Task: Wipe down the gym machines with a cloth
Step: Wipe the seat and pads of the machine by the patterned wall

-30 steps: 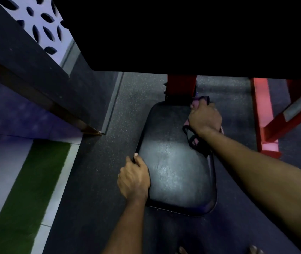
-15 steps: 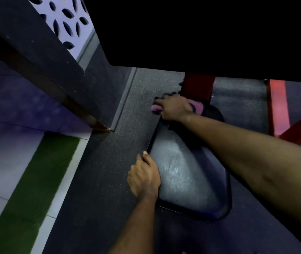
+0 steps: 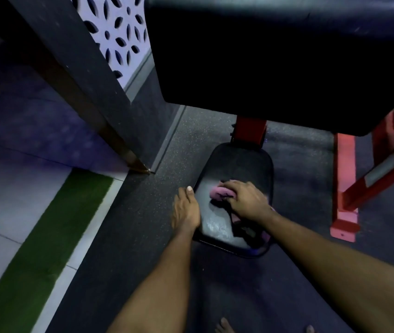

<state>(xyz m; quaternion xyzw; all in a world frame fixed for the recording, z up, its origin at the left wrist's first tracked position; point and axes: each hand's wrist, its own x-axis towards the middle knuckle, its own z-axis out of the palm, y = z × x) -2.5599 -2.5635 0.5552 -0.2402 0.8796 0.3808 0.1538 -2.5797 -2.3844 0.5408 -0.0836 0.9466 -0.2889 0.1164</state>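
Right hand (image 3: 246,200) curled over pink cloth (image 3: 217,193), pressing it mid-seat (image 3: 239,164). Left hand (image 3: 186,210) clasps seat's left edge. Red frame (image 3: 251,131) behind seat; speckled floor (image 3: 143,224) around; green strip (image 3: 47,236) far left.

Black pad (image 3: 263,56) overhangs the seat's (image 3: 239,164) far end; red frame (image 3: 343,188) flanks its right, open floor (image 3: 143,224) its left.

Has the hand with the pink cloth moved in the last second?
Yes. The right hand slid the cloth down the seat, away from the red post.
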